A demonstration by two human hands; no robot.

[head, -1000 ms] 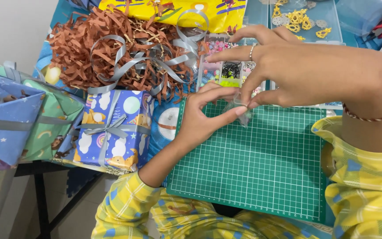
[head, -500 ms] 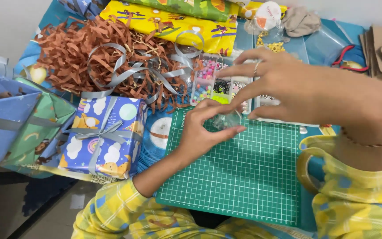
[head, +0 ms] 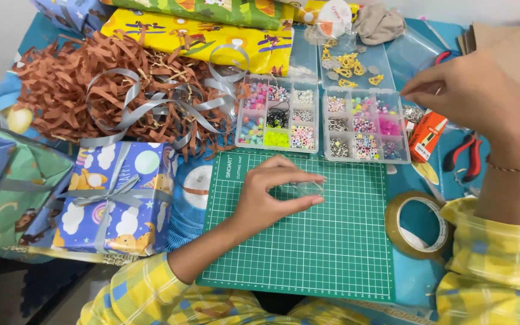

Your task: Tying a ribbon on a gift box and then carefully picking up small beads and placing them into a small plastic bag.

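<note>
My left hand (head: 266, 198) pinches a small clear bag (head: 309, 188) over the cutting mat's (head: 308, 253) top edge; right hand (head: 470, 96) pinched, contents unclear—I'd keep the bag level.

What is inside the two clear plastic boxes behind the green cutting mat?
The left box and the right box hold small beads sorted by compartment: pastel, neon yellow, pink, black and white pieces. Their exact shapes are too small to tell, and nothing covers them.

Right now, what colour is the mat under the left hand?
Green with a white grid, the cutting mat, seen in the head view.
</note>
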